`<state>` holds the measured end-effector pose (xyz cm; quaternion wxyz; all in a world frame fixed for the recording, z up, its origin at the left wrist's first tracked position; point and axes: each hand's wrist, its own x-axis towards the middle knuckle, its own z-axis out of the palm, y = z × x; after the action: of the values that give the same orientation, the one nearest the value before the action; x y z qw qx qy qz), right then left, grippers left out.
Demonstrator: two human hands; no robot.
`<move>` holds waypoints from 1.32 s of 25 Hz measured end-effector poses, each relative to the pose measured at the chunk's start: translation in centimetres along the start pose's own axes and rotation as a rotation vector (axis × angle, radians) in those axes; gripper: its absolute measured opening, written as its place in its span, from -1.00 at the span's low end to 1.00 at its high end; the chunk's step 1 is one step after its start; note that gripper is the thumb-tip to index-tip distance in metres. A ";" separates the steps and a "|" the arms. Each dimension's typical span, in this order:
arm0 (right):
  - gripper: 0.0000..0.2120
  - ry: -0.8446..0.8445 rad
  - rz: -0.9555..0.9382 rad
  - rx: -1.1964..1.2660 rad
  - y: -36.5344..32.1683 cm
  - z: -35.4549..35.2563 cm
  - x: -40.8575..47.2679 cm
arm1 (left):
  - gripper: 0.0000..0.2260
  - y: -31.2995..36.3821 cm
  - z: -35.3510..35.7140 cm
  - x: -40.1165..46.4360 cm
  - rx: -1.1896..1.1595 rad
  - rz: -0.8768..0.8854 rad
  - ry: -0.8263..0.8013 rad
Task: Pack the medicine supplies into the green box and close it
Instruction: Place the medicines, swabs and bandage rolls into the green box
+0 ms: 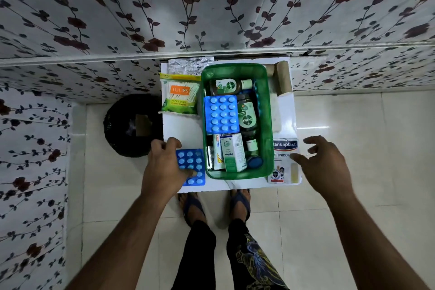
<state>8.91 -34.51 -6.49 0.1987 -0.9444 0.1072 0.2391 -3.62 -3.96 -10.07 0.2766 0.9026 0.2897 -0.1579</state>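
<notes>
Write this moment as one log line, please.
left hand: gripping blue pill strip | right hand: open, empty | green box: open

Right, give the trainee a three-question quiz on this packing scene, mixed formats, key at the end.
1. True or false: the Tulips cotton swab pack is already inside the green box.
2. Which hand touches a blue blister pack? A) left hand B) right hand C) neither
3. Fill in: the Hansaplast box lies on the table, to the ____ of the green box.

Key: 1 false; 2 A; 3 right
</notes>
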 end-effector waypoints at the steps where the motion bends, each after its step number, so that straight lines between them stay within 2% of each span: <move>1: -0.53 -0.001 -0.010 -0.023 0.1 0.6 0.0 | -0.42 0.1 0.0 0.1 0.001 0.000 -0.002; 3: -0.48 0.026 -0.027 -0.045 -0.1 1.3 0.1 | -0.48 0.4 -0.2 0.0 -0.001 0.008 -0.024; 6: -0.57 0.075 -0.069 -0.005 -0.9 1.5 0.6 | -0.64 1.1 -1.8 -0.3 -0.080 -0.009 -0.030; 9: -0.68 0.098 -0.119 0.065 -2.1 0.9 1.6 | -0.77 2.3 -6.4 -0.5 -0.235 -0.011 0.117; 11: -0.72 0.108 -0.126 0.099 -2.8 0.4 2.4 | -0.74 4.5 -10.2 -0.1 -0.344 0.079 0.256; 13: -0.72 0.109 -0.114 0.110 -3.4 0.2 3.4 | -0.67 8.4 -11.9 1.5 -0.445 0.180 0.257; 14: -0.71 0.096 -0.109 0.107 -3.8 0.3 3.8 | -0.65 10.5 -11.8 2.5 -0.399 0.238 0.222; 16: -0.68 0.056 -0.090 0.120 -4.9 0.6 4.7 | -0.62 14.4 -9.8 4.6 -0.138 0.331 0.122; 19: -0.63 -0.017 -0.068 0.140 -6.2 1.3 5.9 | -0.56 17.4 -6.4 6.7 -0.028 0.299 -0.040; 21: -0.62 -0.046 -0.056 0.138 -6.6 1.9 6.5 | -0.56 17.4 -4.5 7.5 0.028 0.277 -0.091; 24: -0.65 -0.064 -0.053 0.173 -6.7 2.3 7.1 | -0.58 16.8 -2.8 7.9 0.036 0.275 -0.086; 29: -0.71 -0.049 -0.034 0.257 -6.1 1.1 6.0 | -0.48 15.9 -1.6 7.3 0.056 0.273 0.001; 33: -0.80 0.088 -0.035 0.381 -6.2 -2.0 3.2 | -0.51 16.2 -2.9 6.4 0.051 0.346 0.066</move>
<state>14.36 -30.14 -4.45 0.3731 -0.9009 0.1426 0.1697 11.64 -10.47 -4.02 0.2669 0.9504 0.1351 -0.0855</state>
